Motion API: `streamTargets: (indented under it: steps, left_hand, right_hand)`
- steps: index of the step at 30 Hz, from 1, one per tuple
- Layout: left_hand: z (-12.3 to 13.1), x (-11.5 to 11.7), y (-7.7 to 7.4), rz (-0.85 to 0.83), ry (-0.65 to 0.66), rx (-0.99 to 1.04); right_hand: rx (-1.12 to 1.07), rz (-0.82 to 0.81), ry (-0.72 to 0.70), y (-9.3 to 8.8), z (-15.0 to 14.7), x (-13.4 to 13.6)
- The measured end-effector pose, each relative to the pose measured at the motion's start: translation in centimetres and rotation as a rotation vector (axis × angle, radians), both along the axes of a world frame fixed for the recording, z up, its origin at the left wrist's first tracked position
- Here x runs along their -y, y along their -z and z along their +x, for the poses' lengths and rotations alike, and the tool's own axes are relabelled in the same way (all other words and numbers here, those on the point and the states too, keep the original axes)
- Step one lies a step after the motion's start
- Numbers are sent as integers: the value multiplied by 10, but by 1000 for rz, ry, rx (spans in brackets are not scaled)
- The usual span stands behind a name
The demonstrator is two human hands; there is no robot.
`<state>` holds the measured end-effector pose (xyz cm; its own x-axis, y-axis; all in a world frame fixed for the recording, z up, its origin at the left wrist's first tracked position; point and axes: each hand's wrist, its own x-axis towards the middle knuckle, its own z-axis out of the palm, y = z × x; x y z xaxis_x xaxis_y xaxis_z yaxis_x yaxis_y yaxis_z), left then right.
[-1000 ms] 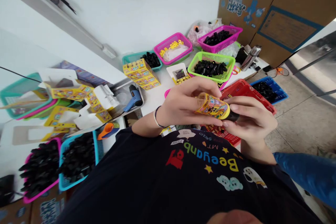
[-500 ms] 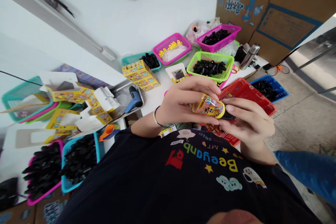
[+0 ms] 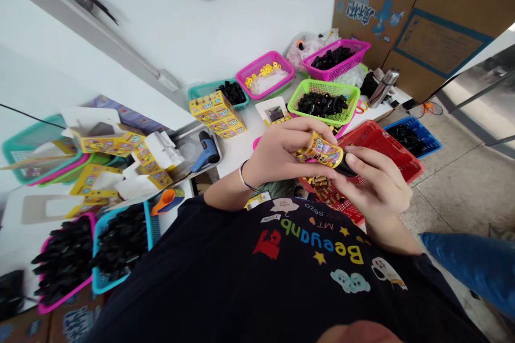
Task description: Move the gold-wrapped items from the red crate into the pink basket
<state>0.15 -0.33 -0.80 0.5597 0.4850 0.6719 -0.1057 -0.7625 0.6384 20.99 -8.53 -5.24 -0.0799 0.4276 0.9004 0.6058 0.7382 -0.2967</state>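
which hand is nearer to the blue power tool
Left: the left hand is right of the tool; the right hand is farther right, holding the black piece.

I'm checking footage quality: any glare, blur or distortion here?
Head view: wide-angle distortion seems to stretch the dark shirt along the lower edge; highlights streak the steel flask; fine print on the yellow bottle is too soft to read.

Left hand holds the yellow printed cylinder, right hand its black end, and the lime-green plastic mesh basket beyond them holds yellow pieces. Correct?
Wrong on contents: the lime-green plastic mesh basket holds black pieces, per the head view. Rest stands: left hand on the yellow printed cylinder, right hand on its black end.
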Motion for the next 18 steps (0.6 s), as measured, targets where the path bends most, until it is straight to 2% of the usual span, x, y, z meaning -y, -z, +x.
streamTargets:
  steps: [6, 12, 14, 16, 18]
  left_hand:
    - [-10, -3, 8, -229, 53, -27]
    - [-13, -2, 15, -260, 48, 24]
    - [-13, -2, 16, -326, 29, 23]
    - [-14, -2, 18, -433, 25, 41]
    - [-16, -4, 19, -514, 39, 78]
  right_hand:
    - [1, -10, 34, 3, -11, 1]
    - [-34, -48, -28, -2, -19, 1]
    - [-33, -57, -31, -3, -20, -1]
    - [-7, -81, -74, -4, -18, -4]
    - [31, -156, -179, -4, -13, -6]
